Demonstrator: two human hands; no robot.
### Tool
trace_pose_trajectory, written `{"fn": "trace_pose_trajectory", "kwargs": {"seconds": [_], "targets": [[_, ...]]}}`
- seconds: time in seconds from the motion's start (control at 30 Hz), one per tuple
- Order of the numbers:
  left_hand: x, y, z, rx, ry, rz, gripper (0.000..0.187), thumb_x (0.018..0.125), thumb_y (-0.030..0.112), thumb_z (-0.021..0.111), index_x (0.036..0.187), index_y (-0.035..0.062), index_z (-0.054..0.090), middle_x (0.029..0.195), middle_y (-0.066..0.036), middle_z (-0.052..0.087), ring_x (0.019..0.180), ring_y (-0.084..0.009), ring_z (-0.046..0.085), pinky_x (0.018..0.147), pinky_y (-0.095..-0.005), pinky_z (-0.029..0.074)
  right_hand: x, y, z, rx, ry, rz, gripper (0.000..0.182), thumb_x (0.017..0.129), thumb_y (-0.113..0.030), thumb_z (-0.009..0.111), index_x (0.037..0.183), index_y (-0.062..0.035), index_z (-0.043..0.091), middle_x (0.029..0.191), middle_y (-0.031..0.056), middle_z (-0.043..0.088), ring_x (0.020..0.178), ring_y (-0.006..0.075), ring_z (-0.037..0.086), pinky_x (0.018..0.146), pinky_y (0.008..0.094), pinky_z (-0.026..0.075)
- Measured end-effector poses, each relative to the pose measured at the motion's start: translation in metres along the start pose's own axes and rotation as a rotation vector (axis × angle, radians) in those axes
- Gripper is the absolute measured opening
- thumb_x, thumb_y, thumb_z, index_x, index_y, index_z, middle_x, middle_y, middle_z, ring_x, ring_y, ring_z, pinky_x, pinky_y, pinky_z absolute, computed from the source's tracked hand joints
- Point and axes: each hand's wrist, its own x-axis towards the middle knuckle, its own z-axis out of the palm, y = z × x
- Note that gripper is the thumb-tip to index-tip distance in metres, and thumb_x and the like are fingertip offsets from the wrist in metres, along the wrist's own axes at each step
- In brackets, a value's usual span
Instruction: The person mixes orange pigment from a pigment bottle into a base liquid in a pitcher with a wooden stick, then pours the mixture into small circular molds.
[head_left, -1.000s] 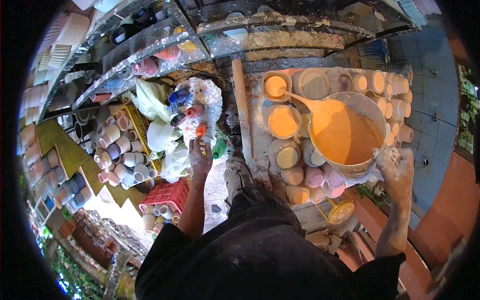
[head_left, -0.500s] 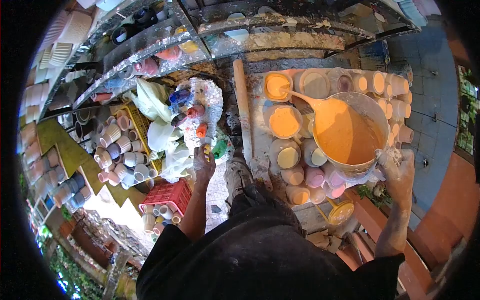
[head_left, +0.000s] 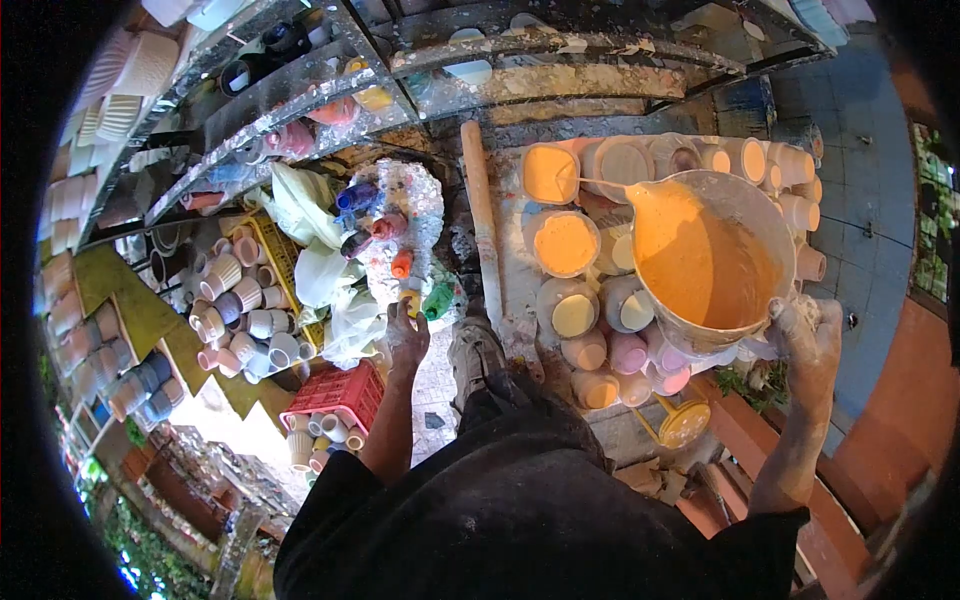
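Observation:
My right hand (head_left: pixel 806 335) is closed on the rim of a large pouring bucket (head_left: pixel 780 235) that holds orange liquid (head_left: pixel 700 260). The bucket is tilted to the left. From its lip a thin orange stream (head_left: pixel 603 183) runs into a squarish mould (head_left: pixel 551 174), where the orange stands near the top. Below it, a round mould (head_left: pixel 566 244) also holds orange. My left hand (head_left: pixel 406 335) is low at the left with its fingers apart, close to a yellow bottle (head_left: pixel 411 300); whether the fingertips touch it is hard to see.
Several filled moulds (head_left: pixel 574 315) crowd the worktable around a wooden roller (head_left: pixel 481 215). An orange-coated strainer (head_left: pixel 685 424) lies at the near edge. Colour bottles (head_left: pixel 389 226) stand on a paint-crusted stand. A red crate (head_left: pixel 345 388) and many pots (head_left: pixel 223 272) are at left; shelves run behind.
The bucket has shifted slightly right with my right hand, and the orange stream has become much thinner. The squarish mould looks fuller. My left hand has drawn back a little from the yellow bottle.

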Motion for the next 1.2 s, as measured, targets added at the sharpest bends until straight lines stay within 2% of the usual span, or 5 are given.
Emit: {"fn": "trace_pose_trajectory", "kwargs": {"seconds": [0.53, 0.63, 0.7, 0.87, 1.2], "targets": [[0.038, 0.084, -0.027, -0.092, 0.267, 0.232, 0.012, 0.082, 0.003, 0.052, 0.09, 0.0, 0.059, 0.076, -0.017, 0.057, 0.067, -0.0304, 0.057, 0.059, -0.0396, 0.044, -0.034, 0.01, -0.074, 0.329, 0.117, -0.155, 0.029, 0.08, -0.021, 0.066, 0.091, -0.0023, 0.046, 0.079, 0.0024, 0.049, 0.064, 0.0069, 0.044, 0.057, 0.0216, 0.038], [0.089, 0.151, -0.034, -0.244, 0.209, 0.357, 0.018, 0.082, 0.005, 0.053, 0.098, 0.0029, 0.06, 0.076, -0.015, 0.058, 0.067, -0.0299, 0.057, 0.061, -0.0383, 0.046, -0.033, 0.008, -0.067, 0.28, 0.106, -0.148, 0.03, 0.08, -0.021, 0.066, 0.091, -0.0022, 0.046, 0.077, 0.0029, 0.049, 0.062, 0.007, 0.044, 0.055, 0.0216, 0.038], [0.113, 0.213, -0.047, -0.438, -0.085, 0.015, 0.029, 0.081, 0.013, 0.054, 0.109, 0.0053, 0.057, 0.092, -0.015, 0.059, 0.084, -0.0299, 0.058, 0.08, -0.0385, 0.047, -0.031, 0.003, -0.059, 0.274, 0.087, -0.128, 0.031, 0.08, -0.022, 0.067, 0.091, -0.002, 0.046, 0.075, 0.0031, 0.049, 0.061, 0.0073, 0.044, 0.054, 0.0218, 0.038], [0.164, 0.242, -0.018, 0.059, -0.024, 0.684, 0.071, 0.077, 0.013, 0.061, 0.138, 0.0094, 0.024, 0.134, -0.02, 0.035, 0.118, -0.0382, 0.042, 0.083, -0.0378, 0.051, -0.022, 0.004, -0.049, 0.274, 0.035, -0.037, 0.031, 0.079, -0.02, 0.067, 0.092, -0.0015, 0.046, 0.071, 0.0031, 0.049, 0.059, 0.0079, 0.044, 0.054, 0.0226, 0.04], [0.195, 0.238, -0.011, -0.157, -0.486, 0.658, 0.095, 0.069, 0.022, 0.07, 0.14, 0.0018, 0.01, 0.14, -0.023, 0.024, 0.129, -0.0383, 0.024, 0.106, -0.0417, 0.027, -0.012, -0.003, -0.038, 0.125, -0.036, -0.04, 0.034, 0.077, -0.019, 0.069, 0.094, -0.0019, 0.046, 0.08, 0.0029, 0.051, 0.069, 0.0075, 0.046, 0.062, 0.0226, 0.041]]}}
